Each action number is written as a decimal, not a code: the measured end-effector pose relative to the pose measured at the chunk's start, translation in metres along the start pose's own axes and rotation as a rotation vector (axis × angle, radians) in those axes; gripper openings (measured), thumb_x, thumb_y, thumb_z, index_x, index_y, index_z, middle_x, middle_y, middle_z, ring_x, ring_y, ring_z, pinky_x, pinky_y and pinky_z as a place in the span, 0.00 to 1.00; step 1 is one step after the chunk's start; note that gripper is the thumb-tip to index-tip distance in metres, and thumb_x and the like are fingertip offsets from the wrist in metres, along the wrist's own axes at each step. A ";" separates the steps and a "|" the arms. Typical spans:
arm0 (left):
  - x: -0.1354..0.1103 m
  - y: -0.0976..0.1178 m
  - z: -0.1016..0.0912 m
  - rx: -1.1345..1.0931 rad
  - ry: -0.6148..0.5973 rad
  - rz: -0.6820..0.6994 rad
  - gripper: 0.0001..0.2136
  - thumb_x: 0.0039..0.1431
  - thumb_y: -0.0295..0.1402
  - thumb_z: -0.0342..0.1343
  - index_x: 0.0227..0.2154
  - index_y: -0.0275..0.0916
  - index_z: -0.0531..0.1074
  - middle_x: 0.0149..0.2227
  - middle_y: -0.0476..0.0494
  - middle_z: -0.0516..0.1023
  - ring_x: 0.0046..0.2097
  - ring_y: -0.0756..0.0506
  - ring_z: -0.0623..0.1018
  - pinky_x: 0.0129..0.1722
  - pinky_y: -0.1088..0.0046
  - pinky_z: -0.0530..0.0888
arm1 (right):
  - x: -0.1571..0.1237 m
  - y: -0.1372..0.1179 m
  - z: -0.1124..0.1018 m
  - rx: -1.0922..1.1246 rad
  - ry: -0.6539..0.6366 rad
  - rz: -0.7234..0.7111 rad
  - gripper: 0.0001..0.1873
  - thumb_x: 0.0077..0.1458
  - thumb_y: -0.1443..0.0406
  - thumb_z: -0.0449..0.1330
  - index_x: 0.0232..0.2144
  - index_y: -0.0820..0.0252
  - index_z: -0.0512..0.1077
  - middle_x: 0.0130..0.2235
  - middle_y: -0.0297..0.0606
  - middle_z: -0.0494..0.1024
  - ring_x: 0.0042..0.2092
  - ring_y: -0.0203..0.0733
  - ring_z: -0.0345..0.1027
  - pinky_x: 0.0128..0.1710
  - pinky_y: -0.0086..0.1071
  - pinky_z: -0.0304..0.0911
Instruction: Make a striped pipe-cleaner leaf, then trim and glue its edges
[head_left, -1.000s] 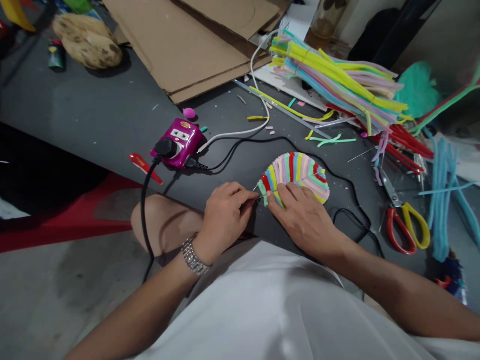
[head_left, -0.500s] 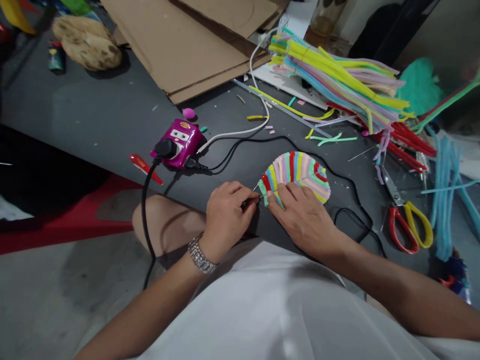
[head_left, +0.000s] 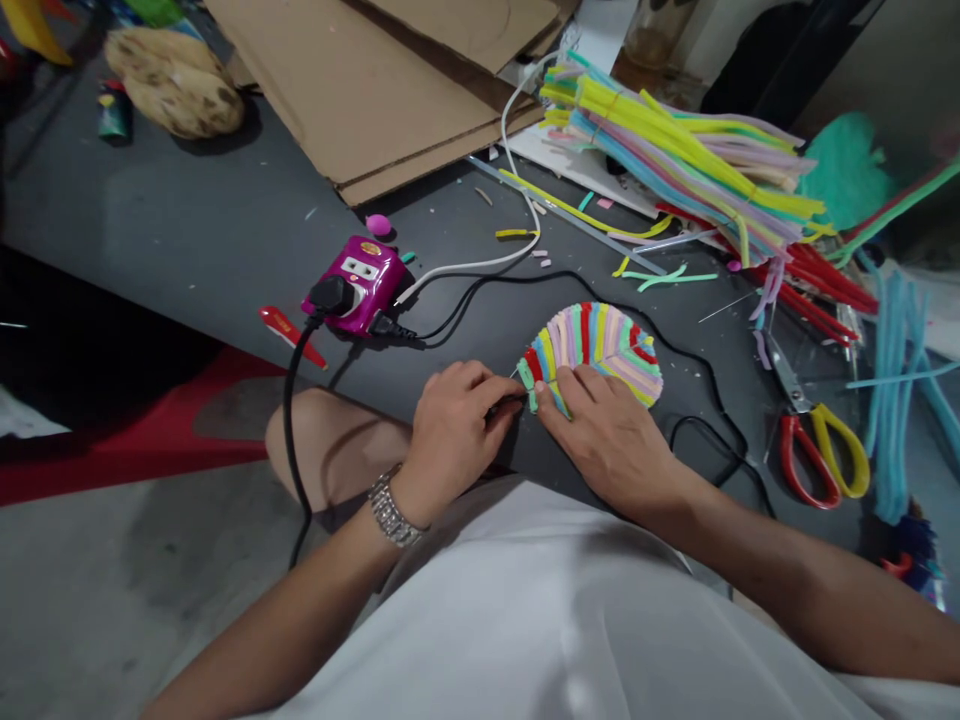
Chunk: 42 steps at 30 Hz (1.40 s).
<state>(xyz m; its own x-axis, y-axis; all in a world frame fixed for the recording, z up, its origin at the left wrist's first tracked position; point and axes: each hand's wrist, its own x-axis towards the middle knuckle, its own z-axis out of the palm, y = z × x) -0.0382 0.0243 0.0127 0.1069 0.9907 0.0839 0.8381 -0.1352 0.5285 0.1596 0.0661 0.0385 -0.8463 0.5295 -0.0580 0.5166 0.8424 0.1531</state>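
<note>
A leaf-shaped piece of striped pipe cleaners (head_left: 589,332) in red, yellow, blue, pink, lilac and green lies on the grey table near its front edge. My right hand (head_left: 604,430) presses down over its lower part, fingers bent and thumb by the green left tip. At that tip, the thumb and forefinger of my left hand (head_left: 461,415) are pinched together on a thin dark wire (head_left: 521,397). Much of the wire is hidden inside the left fingers. A second thin strand shows faintly above the pinch.
A purple power adapter (head_left: 360,285) with black cords sits to the left, beside a red utility knife (head_left: 292,335). Red-and-yellow-handled scissors (head_left: 795,410) lie at right. Pipe cleaner bundles (head_left: 675,150) and cardboard sheets (head_left: 405,110) occupy the back. A black cable (head_left: 705,365) curves around the leaf.
My left fingers have shifted very slightly right and up, toward the leaf's tip. The right hand and the leaf stay in place.
</note>
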 end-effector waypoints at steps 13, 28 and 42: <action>0.035 0.007 -0.025 0.155 -0.334 0.021 0.04 0.60 0.27 0.58 0.35 0.41 0.76 0.35 0.46 0.79 0.39 0.42 0.77 0.38 0.66 0.65 | 0.000 0.001 -0.005 0.020 -0.024 -0.002 0.19 0.67 0.70 0.50 0.56 0.69 0.71 0.51 0.55 0.75 0.47 0.54 0.64 0.39 0.42 0.56; 0.023 0.033 -0.021 0.320 -0.298 -0.252 0.08 0.64 0.30 0.53 0.35 0.40 0.78 0.39 0.41 0.82 0.46 0.37 0.80 0.42 0.63 0.69 | 0.000 0.000 0.003 0.059 0.015 0.003 0.17 0.65 0.71 0.52 0.53 0.67 0.73 0.49 0.55 0.75 0.47 0.54 0.64 0.40 0.42 0.56; 0.052 0.038 -0.039 -0.412 -0.463 -0.766 0.09 0.55 0.27 0.58 0.20 0.37 0.72 0.22 0.44 0.78 0.26 0.46 0.79 0.28 0.72 0.74 | -0.005 0.007 0.015 0.150 0.144 -0.017 0.15 0.65 0.71 0.52 0.50 0.67 0.74 0.46 0.54 0.75 0.46 0.54 0.64 0.38 0.41 0.55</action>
<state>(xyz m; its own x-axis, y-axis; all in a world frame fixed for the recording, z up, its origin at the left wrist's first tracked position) -0.0215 0.0705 0.0702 -0.1140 0.7081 -0.6968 0.5255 0.6382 0.5626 0.1690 0.0709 0.0250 -0.8594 0.5042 0.0844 0.5063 0.8623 0.0038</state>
